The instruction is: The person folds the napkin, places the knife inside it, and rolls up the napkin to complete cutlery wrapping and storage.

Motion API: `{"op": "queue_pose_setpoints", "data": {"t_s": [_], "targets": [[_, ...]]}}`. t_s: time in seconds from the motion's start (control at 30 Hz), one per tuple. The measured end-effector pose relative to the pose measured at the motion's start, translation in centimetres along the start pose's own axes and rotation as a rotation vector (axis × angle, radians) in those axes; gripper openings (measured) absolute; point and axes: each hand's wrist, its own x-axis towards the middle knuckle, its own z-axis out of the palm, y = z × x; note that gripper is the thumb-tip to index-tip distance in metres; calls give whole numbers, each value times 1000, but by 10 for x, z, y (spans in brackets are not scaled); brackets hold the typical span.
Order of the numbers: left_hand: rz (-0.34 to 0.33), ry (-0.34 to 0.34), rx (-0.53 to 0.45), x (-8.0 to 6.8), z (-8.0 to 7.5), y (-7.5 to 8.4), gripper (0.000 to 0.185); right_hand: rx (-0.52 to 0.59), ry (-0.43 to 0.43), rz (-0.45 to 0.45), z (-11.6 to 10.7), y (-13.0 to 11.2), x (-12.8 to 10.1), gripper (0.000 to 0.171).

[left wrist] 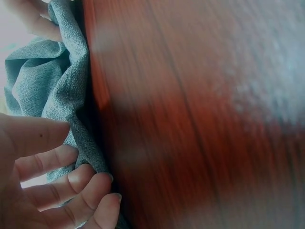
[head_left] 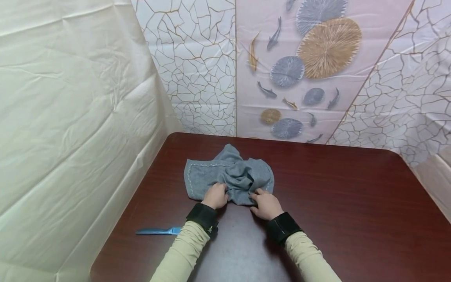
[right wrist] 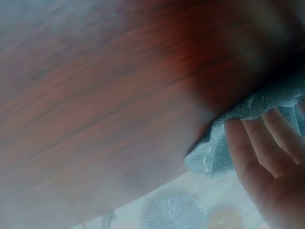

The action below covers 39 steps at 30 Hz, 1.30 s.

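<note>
A crumpled grey-blue cloth (head_left: 229, 176) with pale stitching along its left edge lies on the dark red-brown table (head_left: 334, 196). My left hand (head_left: 215, 195) is at the cloth's near edge with its fingers curled into the fabric. In the left wrist view the cloth (left wrist: 43, 81) runs between the thumb and curled fingers of that hand (left wrist: 71, 152). My right hand (head_left: 262, 199) rests at the near right edge. In the right wrist view its fingers (right wrist: 257, 143) lie fairly straight against the cloth (right wrist: 224, 152).
A blue knife (head_left: 158, 231) lies on the table near its left edge, close to my left forearm. Patterned sheets hang behind and to both sides of the table. The table's rounded corners show at the back.
</note>
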Motion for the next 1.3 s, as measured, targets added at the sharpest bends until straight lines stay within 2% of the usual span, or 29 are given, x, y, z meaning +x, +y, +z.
{"op": "queue_pose_setpoints", "data": {"t_s": [0.17, 0.63, 1.0, 1.3], "targets": [[8, -20, -10, -1, 0, 6, 21, 9, 2, -2, -2, 4, -6, 36], [67, -3, -17, -1, 4, 17, 20, 15, 13, 21, -5, 13, -20, 34], [114, 15, -5, 2, 14, 28, 16, 12, -8, 59, -14, 21, -31, 32], [111, 1, 11, 3, 17, 40, 20, 19, -2, 77, -16, 29, -40, 32]]}}
